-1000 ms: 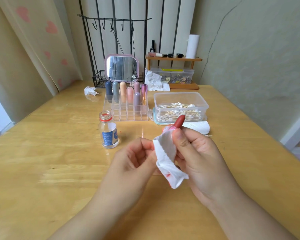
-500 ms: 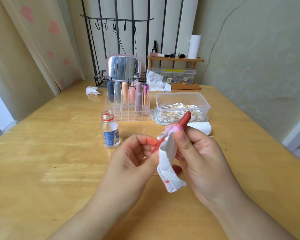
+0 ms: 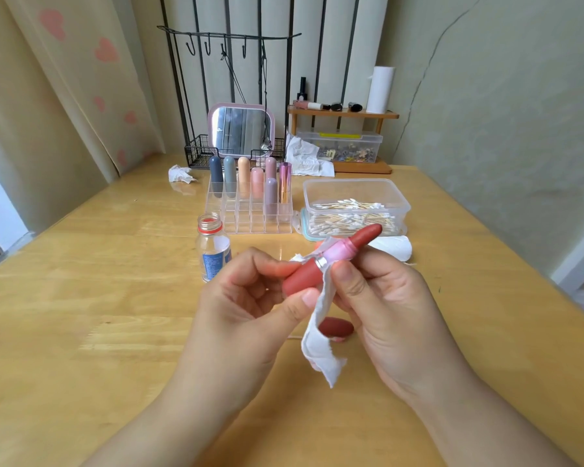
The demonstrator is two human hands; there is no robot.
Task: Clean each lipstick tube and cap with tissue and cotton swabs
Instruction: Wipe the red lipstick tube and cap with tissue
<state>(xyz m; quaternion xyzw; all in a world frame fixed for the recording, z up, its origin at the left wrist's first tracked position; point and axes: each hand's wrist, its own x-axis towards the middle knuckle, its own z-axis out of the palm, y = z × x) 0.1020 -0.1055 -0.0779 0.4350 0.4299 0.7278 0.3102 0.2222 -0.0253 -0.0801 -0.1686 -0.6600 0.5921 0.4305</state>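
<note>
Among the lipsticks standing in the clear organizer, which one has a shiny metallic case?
The purple-pink lipstick at the right end of the clear organizer. Its case is glossy and flat-topped; the others are matte with rounded tops.

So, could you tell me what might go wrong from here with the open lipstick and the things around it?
The bare lipstick bullet sticks out past the right hand; a slip of the tissue could smear or snap it. The uncapped bottle stands close by the left hand and could be knocked over. The loose cap on the table might roll.
</note>
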